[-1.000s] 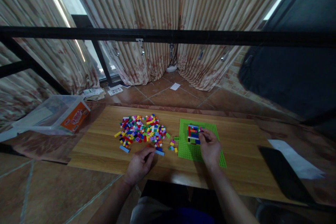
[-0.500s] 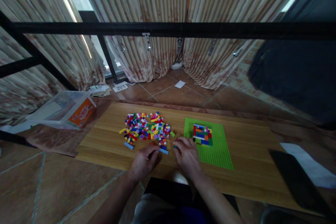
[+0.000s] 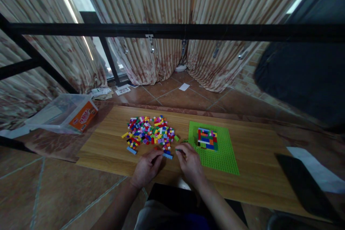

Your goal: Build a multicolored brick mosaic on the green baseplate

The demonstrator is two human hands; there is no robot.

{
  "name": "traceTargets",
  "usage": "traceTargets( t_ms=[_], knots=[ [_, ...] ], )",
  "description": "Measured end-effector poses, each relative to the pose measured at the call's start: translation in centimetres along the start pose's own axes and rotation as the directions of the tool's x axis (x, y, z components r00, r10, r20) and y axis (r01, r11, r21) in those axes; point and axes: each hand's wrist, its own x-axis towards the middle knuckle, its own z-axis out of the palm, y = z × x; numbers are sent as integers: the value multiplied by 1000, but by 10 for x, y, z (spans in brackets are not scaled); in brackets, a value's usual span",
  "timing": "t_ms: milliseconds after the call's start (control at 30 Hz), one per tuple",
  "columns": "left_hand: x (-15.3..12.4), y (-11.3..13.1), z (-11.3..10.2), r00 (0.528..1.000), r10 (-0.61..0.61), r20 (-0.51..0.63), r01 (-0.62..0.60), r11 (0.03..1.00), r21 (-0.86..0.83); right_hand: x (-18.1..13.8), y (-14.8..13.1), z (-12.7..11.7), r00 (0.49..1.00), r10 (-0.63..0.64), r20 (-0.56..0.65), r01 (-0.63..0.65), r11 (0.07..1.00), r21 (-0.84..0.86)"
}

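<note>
Clear plastic box: standing left of the wooden table (image 3: 253,151), its orange label (image 3: 84,116) facing the table.
Brick pile (image 3: 151,131): spreading over the table's left half in red, yellow, blue, purple, white, pink and green, most pieces small; a light blue brick (image 3: 131,150) is lying apart at its near left edge.
Left hand (image 3: 145,169): resting at the pile's near edge, thumb and forefinger closing together beside a second light blue brick (image 3: 167,156); whether they are gripping anything, I cannot tell.
Right hand (image 3: 191,161): curling its fingers just left of the baseplate; something small and green is perhaps showing at the fingertips, but the view is too coarse to confirm a grip.
Green baseplate (image 3: 223,160): lying flat, right of the pile, its studs showing.
Brick build (image 3: 207,139): sitting on the baseplate's far left part, forming a low, blocky patch with light blue along the back, red down the left, blue across the middle, yellow and red at right.
Change from a second ago: the left hand is staying by the pile; the right hand is no longer covering the build's right side.
</note>
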Motion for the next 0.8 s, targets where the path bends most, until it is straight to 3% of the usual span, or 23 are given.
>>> traceTargets(
  t_ms=[167,333,467,667,800],
  knots=[
    [-5,2,-2,1000,-2,17,2,1000,13,-10,-18,16,981,192,32,-187,888,421],
    [-9,1,-1,1000,30,-7,-30,1000,-2,-18,-29,41,959,271,88,-270,766,583],
    [-8,0,0,997,76,-22,-76,997,9,-20,-27,48,953,294,78,-280,744,607],
    [-7,-2,0,989,150,-19,-148,987,57,-18,-24,42,970,239,48,-234,853,467],
    [-8,-5,0,978,207,-12,-205,974,91,-17,-24,43,968,250,23,-235,870,434]
  ],
)
